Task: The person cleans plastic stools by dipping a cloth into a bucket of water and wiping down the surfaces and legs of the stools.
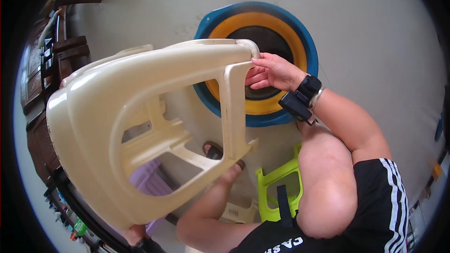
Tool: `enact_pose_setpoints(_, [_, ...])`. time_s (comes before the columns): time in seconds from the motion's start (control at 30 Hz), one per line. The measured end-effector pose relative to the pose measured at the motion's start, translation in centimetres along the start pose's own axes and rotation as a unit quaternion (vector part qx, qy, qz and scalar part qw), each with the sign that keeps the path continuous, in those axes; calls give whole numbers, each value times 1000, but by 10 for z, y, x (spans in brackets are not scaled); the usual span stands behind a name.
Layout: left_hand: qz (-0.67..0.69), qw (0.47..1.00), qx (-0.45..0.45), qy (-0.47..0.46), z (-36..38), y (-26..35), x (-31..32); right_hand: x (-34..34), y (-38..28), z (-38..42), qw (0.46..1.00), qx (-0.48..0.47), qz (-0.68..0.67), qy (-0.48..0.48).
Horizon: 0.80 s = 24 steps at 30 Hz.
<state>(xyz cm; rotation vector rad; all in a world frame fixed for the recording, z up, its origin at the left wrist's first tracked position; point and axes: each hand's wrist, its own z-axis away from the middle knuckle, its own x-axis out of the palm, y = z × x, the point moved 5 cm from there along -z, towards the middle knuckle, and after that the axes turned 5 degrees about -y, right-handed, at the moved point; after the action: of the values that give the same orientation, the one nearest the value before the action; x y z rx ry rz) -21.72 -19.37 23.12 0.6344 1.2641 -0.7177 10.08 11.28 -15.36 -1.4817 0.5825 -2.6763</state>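
A large cream plastic chair (93, 107) is held up tilted on its side, with openings in its side and back. My right hand (272, 72) is at the chair's upper right corner, thumb against the edge and the other fingers stretched behind it. Low on the left, my left hand (136, 235) grips the chair's bottom edge, its fingers partly hidden beneath. Beyond my right hand lies a round blue basin (307, 49) with an orange ring (296, 33) and a dark centre inside.
A lime green stool (267, 178) stands by my knee. A purple plastic piece (152, 182) shows behind the chair. Dark wooden furniture (42, 145) lines the left side. A sandalled foot (213, 151) is on the grey floor (375, 33).
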Motion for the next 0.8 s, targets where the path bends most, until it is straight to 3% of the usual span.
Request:
enact_pose_setpoints(0.07, [273, 958, -86, -15, 5, 9, -1, 9, -19, 5, 1000, -17, 23, 9])
enact_pose_setpoints(0.13, [572, 802, -159, -67, 11, 38, 9, 14, -39, 9, 999, -35, 34, -13])
enact_pose_setpoints(0.4, [535, 831, -153, -17, 28, 28, 7, 55, -120, 1, 981, -110, 135, -83])
enact_pose_setpoints(0.57, [498, 851, -168, 9, 40, 18, 9, 69, -135, -25, 979, -92, 163, -86])
enact_pose_setpoints(0.67, [475, 861, -181, 8, 42, 19, 12, 86, -146, -32, 968, -139, 168, -124])
enact_pose_setpoints(0.73, [173, 973, -138, -66, 37, 40, 12, 94, -157, -40, 965, -144, 185, -115])
enact_pose_setpoints(0.77, [15, 990, -107, -96, 33, 53, 16, 94, -158, -43, 964, -145, 198, -105])
enact_pose_setpoints(0.8, [112, 984, -124, -59, 33, 57, 20, 94, -160, -46, 961, -147, 213, -96])
